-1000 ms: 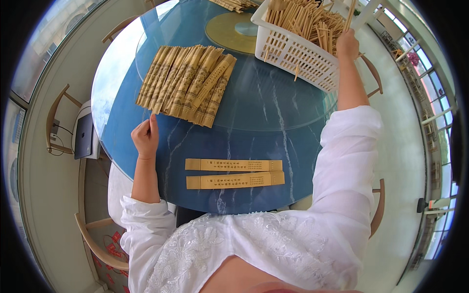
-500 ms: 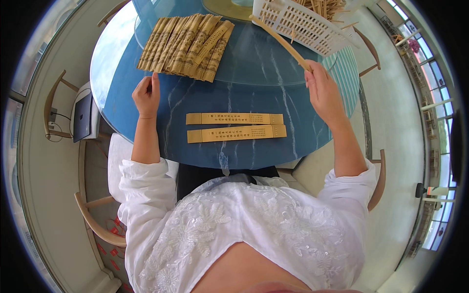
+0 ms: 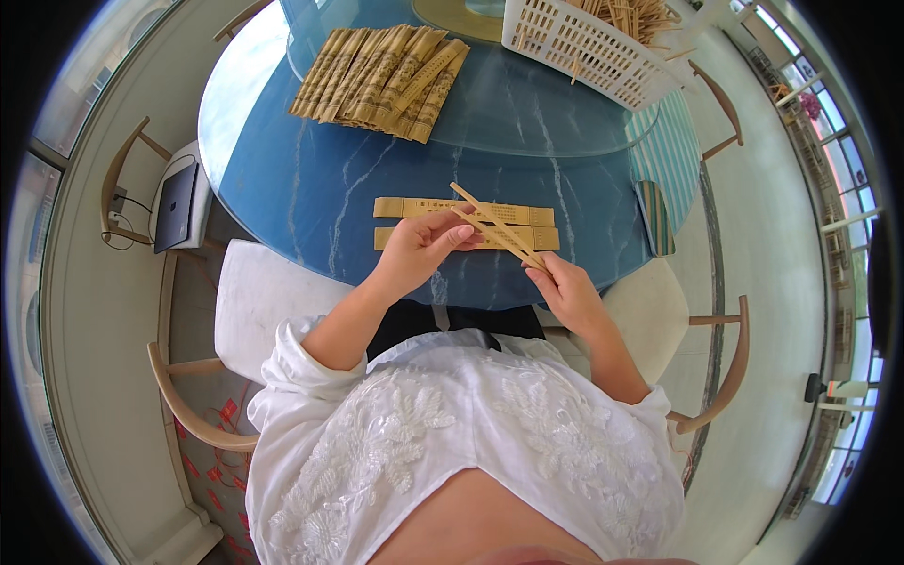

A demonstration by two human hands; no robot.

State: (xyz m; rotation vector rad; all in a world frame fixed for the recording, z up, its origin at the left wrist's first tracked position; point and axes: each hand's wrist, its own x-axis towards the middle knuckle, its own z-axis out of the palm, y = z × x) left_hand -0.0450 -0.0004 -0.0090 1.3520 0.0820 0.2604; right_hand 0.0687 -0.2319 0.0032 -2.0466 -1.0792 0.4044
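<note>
A pair of pale wooden chopsticks (image 3: 507,237) is held slantwise over the near part of the table, their far ends slightly spread. My right hand (image 3: 568,290) is closed around their near ends. My left hand (image 3: 428,247) pinches at the upper part of the lower stick, its fingertips partly hidden. Beneath them lie two flat brown paper chopstick sleeves, the far one (image 3: 395,206) and the near one (image 3: 381,238), side by side with dark print. My hands and the sticks cover part of both.
A row of patterned golden-brown sleeves (image 3: 377,83) overlaps at the far left of the blue round table (image 3: 254,179). A white slotted basket (image 3: 584,56) of wooden chopsticks stands far right on the glass turntable (image 3: 508,122). A striped booklet-like item (image 3: 656,218) sits at the right edge.
My right hand has brought the chopsticks from beside the basket down toward me. My left hand has moved from near the sleeve pile to the sticks. The view has shifted slightly.
</note>
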